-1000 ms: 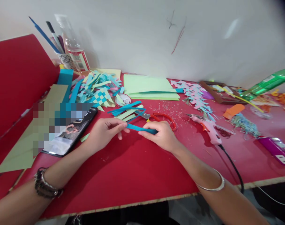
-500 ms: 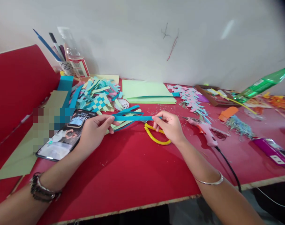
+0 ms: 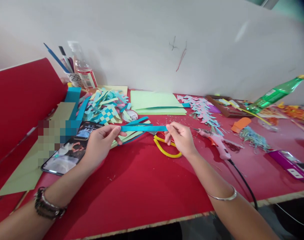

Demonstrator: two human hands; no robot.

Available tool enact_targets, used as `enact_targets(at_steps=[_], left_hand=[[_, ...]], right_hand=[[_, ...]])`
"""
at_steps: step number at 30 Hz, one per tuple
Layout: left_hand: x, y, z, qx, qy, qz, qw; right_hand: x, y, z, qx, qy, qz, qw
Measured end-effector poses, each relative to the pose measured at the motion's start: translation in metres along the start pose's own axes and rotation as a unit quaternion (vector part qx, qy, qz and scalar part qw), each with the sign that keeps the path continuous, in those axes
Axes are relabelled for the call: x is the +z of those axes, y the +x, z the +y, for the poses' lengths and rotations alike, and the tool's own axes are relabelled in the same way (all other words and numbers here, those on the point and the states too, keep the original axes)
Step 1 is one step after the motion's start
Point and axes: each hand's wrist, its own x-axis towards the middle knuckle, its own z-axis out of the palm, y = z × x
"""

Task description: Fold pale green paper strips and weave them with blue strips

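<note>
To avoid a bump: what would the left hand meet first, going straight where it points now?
Beyond the blue strip it pinches, the left hand would probably meet the loose paper strips; depth is unclear.

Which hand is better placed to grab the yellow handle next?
Probably the right hand: it's close to the yellow handle, while the left hand is farther away, nearer the phone. Both pinch the blue strip, though.
</note>
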Motion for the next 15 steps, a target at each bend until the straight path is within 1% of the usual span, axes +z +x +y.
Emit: enact_targets(at_steps=[7, 11, 15], left_hand=[[-0.0008, -0.0027, 0.0021, -0.011, -0.01, 0.014, 1.0], [-0.0017, -0.0015, 0.0024, -0.004, -0.017, 0.022, 1.0], [-0.0012, -0.0013, 0.0012, 0.007, -0.025, 0.018, 0.999]], right_hand=[[-0.001, 0.0037, 0.0066, 0.022, 0.044, -0.02, 0.999], [-0.0022, 0.0043, 0.0035, 0.008, 0.034, -0.021, 0.999], [-0.0058, 0.005, -0.002, -0.012, -0.002, -0.031, 0.999]])
